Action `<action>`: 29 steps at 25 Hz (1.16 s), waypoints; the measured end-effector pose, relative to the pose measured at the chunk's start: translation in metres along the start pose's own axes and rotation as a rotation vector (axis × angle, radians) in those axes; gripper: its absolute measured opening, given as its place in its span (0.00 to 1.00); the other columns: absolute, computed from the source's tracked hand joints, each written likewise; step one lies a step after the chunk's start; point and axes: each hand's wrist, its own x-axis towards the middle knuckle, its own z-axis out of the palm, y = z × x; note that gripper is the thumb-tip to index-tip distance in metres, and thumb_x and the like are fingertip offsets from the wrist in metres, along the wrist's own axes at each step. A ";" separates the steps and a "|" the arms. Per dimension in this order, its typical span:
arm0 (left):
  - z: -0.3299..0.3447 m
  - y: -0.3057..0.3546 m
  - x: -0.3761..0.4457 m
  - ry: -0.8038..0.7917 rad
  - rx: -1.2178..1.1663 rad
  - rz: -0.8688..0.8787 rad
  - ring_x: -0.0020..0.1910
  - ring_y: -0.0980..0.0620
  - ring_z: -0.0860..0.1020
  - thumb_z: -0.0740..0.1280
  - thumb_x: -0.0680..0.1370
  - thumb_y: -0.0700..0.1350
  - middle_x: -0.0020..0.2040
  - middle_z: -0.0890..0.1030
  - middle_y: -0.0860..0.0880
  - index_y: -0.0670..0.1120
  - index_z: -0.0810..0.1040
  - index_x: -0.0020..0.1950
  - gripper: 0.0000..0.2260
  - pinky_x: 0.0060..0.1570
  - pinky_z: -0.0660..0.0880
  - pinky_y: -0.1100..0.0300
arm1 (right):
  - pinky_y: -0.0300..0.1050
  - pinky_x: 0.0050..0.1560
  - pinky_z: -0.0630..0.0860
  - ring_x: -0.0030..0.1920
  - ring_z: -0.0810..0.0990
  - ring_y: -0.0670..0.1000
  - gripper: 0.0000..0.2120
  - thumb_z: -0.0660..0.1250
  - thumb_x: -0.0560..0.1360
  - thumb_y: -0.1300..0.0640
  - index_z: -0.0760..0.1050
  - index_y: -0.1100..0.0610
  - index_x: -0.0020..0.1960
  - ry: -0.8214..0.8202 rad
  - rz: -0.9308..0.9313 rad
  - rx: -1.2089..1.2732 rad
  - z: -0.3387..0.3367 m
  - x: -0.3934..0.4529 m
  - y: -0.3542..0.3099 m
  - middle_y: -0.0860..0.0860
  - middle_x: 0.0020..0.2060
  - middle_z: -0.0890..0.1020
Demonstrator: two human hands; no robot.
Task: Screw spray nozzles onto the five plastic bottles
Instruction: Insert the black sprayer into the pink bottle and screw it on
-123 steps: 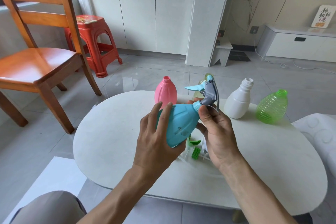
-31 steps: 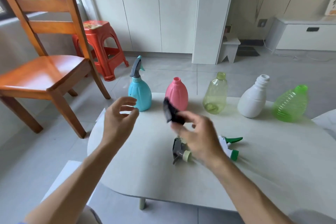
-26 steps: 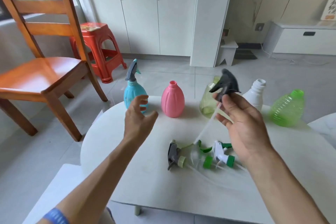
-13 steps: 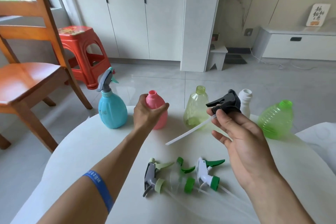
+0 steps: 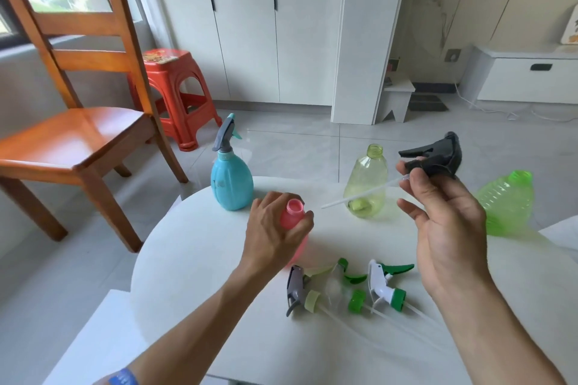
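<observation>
Head view: pink bottle next, black nozzle coming in.

Left hand (image 5: 275, 234) is wrapped around the pink bottle (image 5: 294, 216) near the surface's (image 5: 194, 247) middle; right hand (image 5: 444, 216) pinches the black nozzle (image 5: 438, 155) up above the far edge, dip tube (image 5: 359, 194) aimed at the open neck. Blue bottle (image 5: 232, 184) is capped. Risk: that slanted tube could miss the narrow mouth and bend, or the collar cross-thread.
</observation>
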 end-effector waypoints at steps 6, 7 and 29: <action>0.000 0.013 -0.019 -0.005 0.066 0.159 0.44 0.54 0.74 0.72 0.71 0.50 0.47 0.79 0.57 0.51 0.78 0.46 0.07 0.48 0.73 0.55 | 0.38 0.54 0.76 0.52 0.83 0.45 0.07 0.75 0.72 0.56 0.83 0.49 0.50 -0.163 -0.112 -0.045 0.027 -0.019 0.019 0.46 0.47 0.87; 0.001 0.014 -0.019 -0.006 0.080 0.174 0.45 0.53 0.75 0.73 0.70 0.50 0.48 0.79 0.56 0.50 0.79 0.47 0.08 0.49 0.73 0.53 | 0.42 0.54 0.76 0.52 0.83 0.47 0.07 0.74 0.72 0.56 0.83 0.48 0.50 -0.185 -0.122 -0.096 0.028 -0.022 0.022 0.46 0.48 0.87; -0.010 0.007 -0.018 -0.027 0.221 0.242 0.63 0.40 0.69 0.79 0.61 0.44 0.70 0.70 0.44 0.53 0.64 0.73 0.43 0.58 0.74 0.43 | 0.43 0.58 0.77 0.60 0.81 0.47 0.12 0.70 0.77 0.62 0.80 0.53 0.60 -0.400 0.038 -0.196 0.022 -0.014 0.058 0.49 0.57 0.85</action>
